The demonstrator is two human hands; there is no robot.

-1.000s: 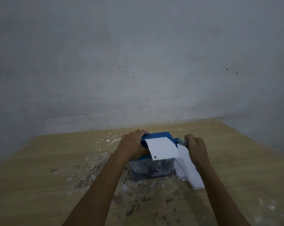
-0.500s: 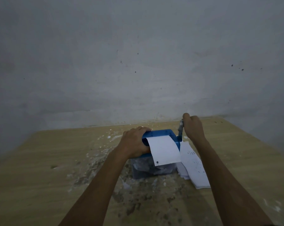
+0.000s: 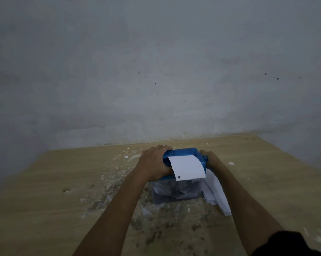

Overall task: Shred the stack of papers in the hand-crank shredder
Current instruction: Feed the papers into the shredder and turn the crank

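a pale grey plaster wall (image 3: 156, 71) fills the upper view, marked with scattered dark specks and faint stains. a light wood-grain desk (image 3: 45, 200) abuts its base. the desk surface carries white flecks and dark smudges near the centre. lighting is dim and even
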